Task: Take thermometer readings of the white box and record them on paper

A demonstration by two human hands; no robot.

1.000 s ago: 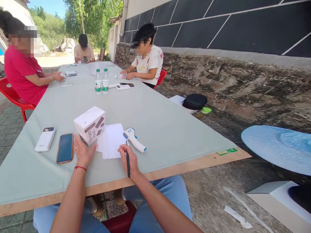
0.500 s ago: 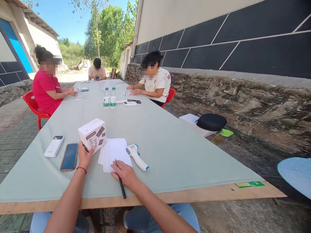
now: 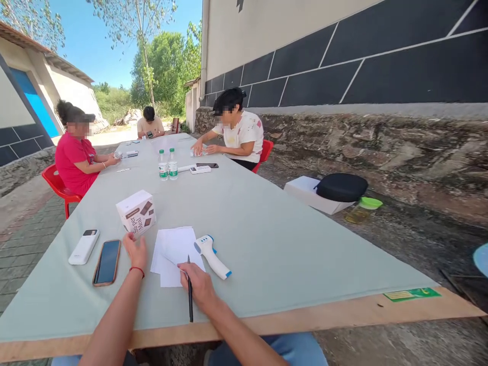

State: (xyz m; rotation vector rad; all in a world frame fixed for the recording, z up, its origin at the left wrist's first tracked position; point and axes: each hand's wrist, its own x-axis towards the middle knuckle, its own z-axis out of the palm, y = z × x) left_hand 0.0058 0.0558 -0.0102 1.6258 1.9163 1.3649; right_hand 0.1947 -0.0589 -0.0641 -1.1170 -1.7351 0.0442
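Just in front of the white box with brown print (image 3: 136, 212), my left hand (image 3: 136, 251) has its fingers apart; whether a fingertip still touches the box I cannot tell. The box stands on the cloth, slightly turned. My right hand (image 3: 199, 285) holds a black pen (image 3: 190, 300) and rests over the lower part of the white paper sheets (image 3: 173, 244). One sheet's edge seems lifted at my right fingertips. A white and blue infrared thermometer (image 3: 213, 258) lies right of the paper. A phone (image 3: 107, 262) and a white power bank (image 3: 84, 247) lie left of my left hand.
Two water bottles (image 3: 173, 165) stand mid-table, with another power bank (image 3: 200, 170) nearby. Three people sit farther along the table (image 3: 267, 244). On the ground at right are a white box (image 3: 301, 190), a black case (image 3: 342, 187) and a green-lidded container (image 3: 369, 203).
My left hand has come off the box's side, and the box now stands on the table. My right fingers have closed more around the pen by the paper. The view has shifted slightly.
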